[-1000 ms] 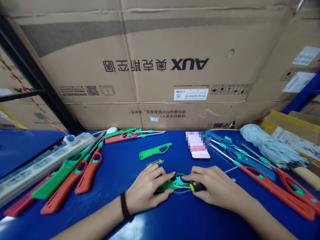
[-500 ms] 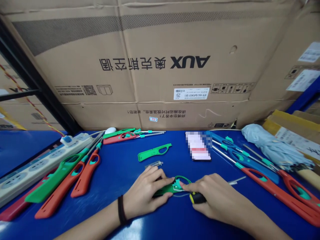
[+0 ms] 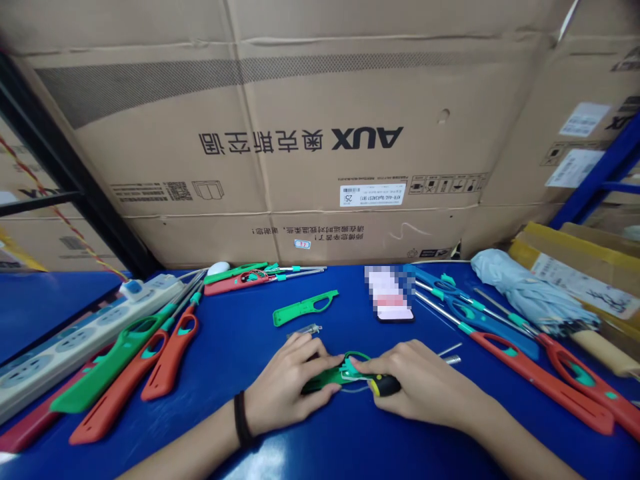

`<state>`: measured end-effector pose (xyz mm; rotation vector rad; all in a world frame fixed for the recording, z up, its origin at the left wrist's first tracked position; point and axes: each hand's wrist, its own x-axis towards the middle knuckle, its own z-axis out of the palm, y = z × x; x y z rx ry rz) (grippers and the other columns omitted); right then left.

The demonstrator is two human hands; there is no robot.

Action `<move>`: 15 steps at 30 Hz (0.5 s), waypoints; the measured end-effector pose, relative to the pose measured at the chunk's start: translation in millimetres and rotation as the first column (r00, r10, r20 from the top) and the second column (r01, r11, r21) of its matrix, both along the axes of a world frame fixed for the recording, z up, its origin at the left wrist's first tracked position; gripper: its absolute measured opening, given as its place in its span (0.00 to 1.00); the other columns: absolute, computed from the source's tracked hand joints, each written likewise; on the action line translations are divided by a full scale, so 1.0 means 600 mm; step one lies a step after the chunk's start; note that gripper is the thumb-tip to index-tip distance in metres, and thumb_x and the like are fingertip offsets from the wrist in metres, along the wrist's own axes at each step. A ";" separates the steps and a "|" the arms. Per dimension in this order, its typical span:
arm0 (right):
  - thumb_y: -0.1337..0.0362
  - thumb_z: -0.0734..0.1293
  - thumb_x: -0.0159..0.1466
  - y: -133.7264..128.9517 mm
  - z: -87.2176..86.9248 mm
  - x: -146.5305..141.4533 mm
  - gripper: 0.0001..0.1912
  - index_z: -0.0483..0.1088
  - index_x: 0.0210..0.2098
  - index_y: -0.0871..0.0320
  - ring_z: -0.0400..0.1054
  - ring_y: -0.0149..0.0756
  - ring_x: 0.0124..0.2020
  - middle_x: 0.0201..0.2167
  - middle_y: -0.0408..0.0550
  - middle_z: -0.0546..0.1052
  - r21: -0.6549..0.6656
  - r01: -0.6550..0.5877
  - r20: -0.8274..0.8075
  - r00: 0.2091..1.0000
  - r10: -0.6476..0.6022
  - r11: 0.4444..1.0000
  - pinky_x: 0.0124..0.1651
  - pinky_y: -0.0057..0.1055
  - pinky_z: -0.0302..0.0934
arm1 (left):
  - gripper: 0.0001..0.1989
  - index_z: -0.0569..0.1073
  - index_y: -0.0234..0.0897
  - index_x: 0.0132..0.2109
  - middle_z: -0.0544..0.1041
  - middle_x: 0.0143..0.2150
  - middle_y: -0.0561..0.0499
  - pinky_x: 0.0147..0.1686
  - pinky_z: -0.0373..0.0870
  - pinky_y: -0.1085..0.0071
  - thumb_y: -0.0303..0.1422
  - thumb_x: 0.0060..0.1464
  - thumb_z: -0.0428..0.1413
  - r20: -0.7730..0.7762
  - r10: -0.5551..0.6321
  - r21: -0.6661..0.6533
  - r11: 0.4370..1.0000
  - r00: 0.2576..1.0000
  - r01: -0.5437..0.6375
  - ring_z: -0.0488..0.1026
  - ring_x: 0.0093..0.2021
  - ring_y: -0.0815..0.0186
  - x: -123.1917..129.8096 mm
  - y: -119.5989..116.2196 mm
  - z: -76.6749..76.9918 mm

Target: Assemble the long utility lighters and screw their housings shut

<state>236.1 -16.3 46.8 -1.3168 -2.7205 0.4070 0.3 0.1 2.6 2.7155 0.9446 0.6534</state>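
Observation:
My left hand, with a dark band at its wrist, is closed on a green lighter shell half lying on the blue table, fingers above and thumb below. A teal trigger piece sits in the shell near its loop. In my right hand is a screwdriver with a black and yellow handle; that hand's index fingertip presses at the teal piece. A thin pale tube curves below the shell. Just beyond my left hand lies a small clear part with a metal end, partly hidden by the fingers.
Another green shell half lies farther back, left of a phone. Several long-necked lighters, including an orange one, flank both sides. A power strip runs along the left, a folded umbrella sits right, and cardboard stands behind.
The camera view has shifted slightly. My right hand still grips the screwdriver, its index fingertip slightly farther left over the teal piece. My left hand keeps its hold on the shell.

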 end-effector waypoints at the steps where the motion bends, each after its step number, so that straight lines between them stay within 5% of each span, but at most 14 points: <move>1: 0.66 0.66 0.56 -0.002 0.000 -0.002 0.24 0.72 0.51 0.46 0.75 0.42 0.31 0.30 0.45 0.82 0.011 -0.006 0.024 1.000 0.005 1.000 0.29 0.28 0.54 | 0.16 0.72 0.41 0.53 0.73 0.39 0.48 0.44 0.64 0.64 0.35 0.58 0.55 0.004 -0.004 0.003 1.000 1.000 0.004 0.69 0.39 0.62 0.000 0.000 0.000; 11: 0.60 0.66 0.58 -0.014 -0.009 -0.028 0.25 0.69 0.54 0.61 0.75 0.48 0.27 0.28 0.53 0.81 0.113 -0.101 0.245 0.967 0.071 0.988 0.24 0.32 0.48 | 0.15 0.73 0.40 0.51 0.74 0.37 0.49 0.42 0.64 0.66 0.35 0.57 0.56 -0.008 0.013 0.022 1.000 1.000 -0.013 0.70 0.37 0.63 0.002 0.000 0.003; 15: 0.60 0.65 0.58 -0.010 -0.013 -0.021 0.24 0.70 0.53 0.57 0.75 0.46 0.29 0.28 0.51 0.81 0.130 -0.083 0.160 0.985 0.062 0.988 0.25 0.31 0.50 | 0.14 0.74 0.39 0.50 0.74 0.36 0.49 0.41 0.64 0.66 0.35 0.56 0.56 -0.006 0.012 0.033 0.999 1.000 -0.012 0.70 0.37 0.63 0.003 0.001 0.004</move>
